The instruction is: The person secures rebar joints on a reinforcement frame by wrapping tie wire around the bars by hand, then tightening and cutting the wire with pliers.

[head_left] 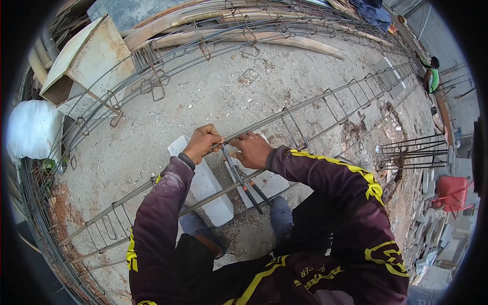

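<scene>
A long narrow rebar cage [290, 116] runs diagonally beneath me, its bars joined by rectangular stirrups. My left hand [204, 143] is at the upper bar, thumb and fingers closed in a pinch; what is between them is too small to make out. Just to its right, my right hand [252, 151] has its fingers curled over that same bar. Between the hands, long-handled pincers [238, 174] with orange and black grips lie across the cage, handles toward my feet. Their head is partly hidden near my left fingers. White blocks [217, 206] sit under the cage.
More rebar cages [203, 48] and wooden poles [300, 43] line the back. A rusty box [91, 61] and white sack [34, 129] stand left. At right are protruding bars [414, 152] and a red wheelbarrow [451, 193]. Another person [432, 76] is far right.
</scene>
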Available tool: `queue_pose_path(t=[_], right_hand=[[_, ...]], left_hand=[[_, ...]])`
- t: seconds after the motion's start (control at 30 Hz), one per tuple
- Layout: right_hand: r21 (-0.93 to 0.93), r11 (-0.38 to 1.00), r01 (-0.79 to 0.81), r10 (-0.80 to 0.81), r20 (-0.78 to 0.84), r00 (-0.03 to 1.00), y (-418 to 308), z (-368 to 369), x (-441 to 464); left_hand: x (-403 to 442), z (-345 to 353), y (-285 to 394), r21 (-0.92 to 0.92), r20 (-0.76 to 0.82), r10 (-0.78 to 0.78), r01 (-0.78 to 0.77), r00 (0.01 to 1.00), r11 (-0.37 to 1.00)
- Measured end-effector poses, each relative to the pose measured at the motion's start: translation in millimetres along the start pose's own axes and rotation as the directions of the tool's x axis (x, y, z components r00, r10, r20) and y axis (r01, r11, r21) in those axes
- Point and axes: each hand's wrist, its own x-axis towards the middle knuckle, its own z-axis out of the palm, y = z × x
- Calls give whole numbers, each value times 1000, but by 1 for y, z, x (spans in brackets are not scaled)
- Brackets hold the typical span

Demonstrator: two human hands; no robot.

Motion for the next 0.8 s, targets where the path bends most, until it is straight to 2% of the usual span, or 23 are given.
queue_pose_path(t=[0.03,0.07,0.13,0.17,0.2,0.23,0.27,0.3,0.33,0.43,0.47,0.67,0.77,0.8], right_hand=[[-45,999,30,-34,-85,996,-1,7,-2],[-9,999,33,-34,-84,996,0,10,1],[59,997,49,-36,-200,979,0,18,2],[164,986,-2,35,-196,980,2,22,5],[357,929,-99,152,-123,981,-10,7,-3],[350,936,-35,123,-233,965,-6,24,2],[360,932,-51,145,-238,960,-9,28,2],[387,921,-39,139,-233,963,-9,29,4],[469,881,-66,147,-138,980,-15,14,0],[291,949,-119,163,-133,978,-13,24,14],[308,946,-102,179,-235,955,-11,38,21],[232,969,85,-28,-238,971,1,43,26],[257,950,177,-134,-175,975,12,48,35],[333,931,150,-132,-77,988,13,42,36]], left_hand=[[-4,-1,0,-11,-5,5,-5,1000,1000],[-3,3,3,-26,12,25,-25,1000,999],[2,1,-2,24,16,54,-54,998,998],[-2,7,5,21,-8,45,-45,999,999],[1,7,1,22,-21,62,-61,998,998],[3,5,-3,10,-8,72,-72,997,997],[3,5,-2,74,-40,59,-56,997,996],[0,6,1,28,-20,71,-70,997,997],[-2,7,2,10,-37,76,-76,996,997],[-2,8,2,7,-33,92,-91,995,996],[-3,10,4,40,-46,85,-84,995,996],[-4,11,5,64,-61,78,-74,995,995],[-1,9,2,69,-61,84,-80,995,994],[-1,10,2,68,-66,85,-81,994,994]])
